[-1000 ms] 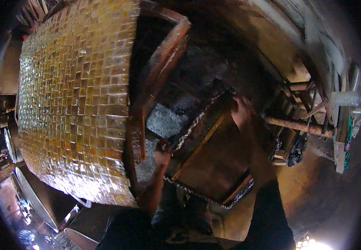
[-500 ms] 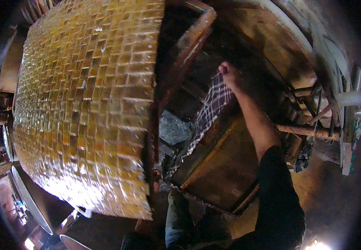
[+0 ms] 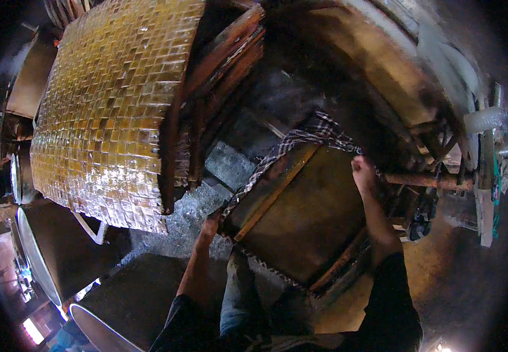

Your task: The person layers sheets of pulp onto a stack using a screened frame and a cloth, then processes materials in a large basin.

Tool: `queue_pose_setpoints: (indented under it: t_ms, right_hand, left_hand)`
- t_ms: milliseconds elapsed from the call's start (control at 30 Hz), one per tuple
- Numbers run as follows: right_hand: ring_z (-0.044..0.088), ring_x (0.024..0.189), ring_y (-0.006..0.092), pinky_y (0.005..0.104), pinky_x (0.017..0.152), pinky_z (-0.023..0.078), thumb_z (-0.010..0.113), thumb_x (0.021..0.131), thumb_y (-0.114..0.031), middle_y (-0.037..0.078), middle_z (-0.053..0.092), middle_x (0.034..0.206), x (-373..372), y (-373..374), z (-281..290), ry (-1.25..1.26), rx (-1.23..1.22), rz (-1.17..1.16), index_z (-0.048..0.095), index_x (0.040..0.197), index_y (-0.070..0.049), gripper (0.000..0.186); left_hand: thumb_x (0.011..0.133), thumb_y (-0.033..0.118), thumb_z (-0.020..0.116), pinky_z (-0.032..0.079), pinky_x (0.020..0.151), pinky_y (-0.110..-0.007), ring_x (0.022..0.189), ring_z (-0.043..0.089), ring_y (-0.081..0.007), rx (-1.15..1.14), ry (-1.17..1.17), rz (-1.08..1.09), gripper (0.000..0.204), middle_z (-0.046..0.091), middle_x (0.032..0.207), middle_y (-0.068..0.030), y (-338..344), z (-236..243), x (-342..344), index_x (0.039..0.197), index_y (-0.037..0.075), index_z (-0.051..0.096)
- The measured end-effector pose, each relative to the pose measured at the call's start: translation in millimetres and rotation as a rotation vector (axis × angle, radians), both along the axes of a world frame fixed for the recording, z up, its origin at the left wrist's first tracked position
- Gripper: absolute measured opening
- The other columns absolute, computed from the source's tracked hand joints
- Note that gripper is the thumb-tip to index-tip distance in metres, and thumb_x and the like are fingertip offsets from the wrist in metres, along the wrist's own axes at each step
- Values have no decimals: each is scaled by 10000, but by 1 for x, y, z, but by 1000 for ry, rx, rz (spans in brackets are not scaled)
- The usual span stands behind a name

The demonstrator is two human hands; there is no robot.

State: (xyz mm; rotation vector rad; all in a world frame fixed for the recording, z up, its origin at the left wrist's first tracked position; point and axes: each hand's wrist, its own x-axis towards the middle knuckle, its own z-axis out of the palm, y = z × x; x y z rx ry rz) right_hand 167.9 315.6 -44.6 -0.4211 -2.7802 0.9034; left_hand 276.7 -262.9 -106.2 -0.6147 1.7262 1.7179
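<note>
A brown flat panel in a frame [image 3: 301, 211], crossed by a pale wooden strip, lies tilted in front of me. A dark checked cloth [image 3: 312, 130] with white lines runs along its far and left edges, bunched and twisted in places. My right hand [image 3: 364, 171] is closed on the cloth at the panel's far right corner. At the left corner, my left hand [image 3: 210, 224] is closed around the cloth's edge; its fingertips are partly hidden in shadow.
A large glossy yellow-brown panel with a woven-looking grid [image 3: 113, 111] stands to the left. Reddish-brown beams [image 3: 224, 53] rise beside it. Grey stone blocks [image 3: 229, 165] lie beyond my left hand. Round-rimmed vessels [image 3: 36, 252] stand at the lower left, and a rusty bar [image 3: 427, 182] crosses at the right.
My right hand has come nearer and to the right, drawing the cloth across the panel's far edge. My left hand has come into clear view. The gridded panel appears farther left.
</note>
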Motion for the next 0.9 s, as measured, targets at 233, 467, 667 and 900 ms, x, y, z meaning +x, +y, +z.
queue_pose_setpoints:
  t_ms: [233,467,667,900]
  right_hand:
    - [550,938,337,434,797,444,583,773,-355,128,588,1012,-128,-228,59,78,588,565,630,975,-99,330]
    - [526,1025,382,482,830,439,532,791,-314,235,574,1034,-93,-329,51,-482,616,809,626,882,-3,337]
    - [568,981,325,440,811,460,571,787,-198,184,598,1014,-118,-342,44,-673,409,618,609,901,-28,208]
    - [590,729,229,334,652,442,630,814,-275,105,609,798,-94,-250,73,-71,-383,422,563,897,-35,263]
  left_hand:
    - [882,348,494,450,599,-362,679,576,-186,-282,419,-20,325,610,799,-96,-5,3,26,997,55,578]
    - [860,350,565,446,562,-349,617,606,-188,-480,225,-151,345,620,656,-121,0,99,1,957,27,637]
    - [834,331,618,435,596,-281,643,557,-115,-331,284,-25,317,604,661,-26,-11,116,13,959,41,645]
    - [860,243,608,399,801,-291,878,505,-127,-9,284,150,296,557,934,-11,19,92,15,1055,28,550]
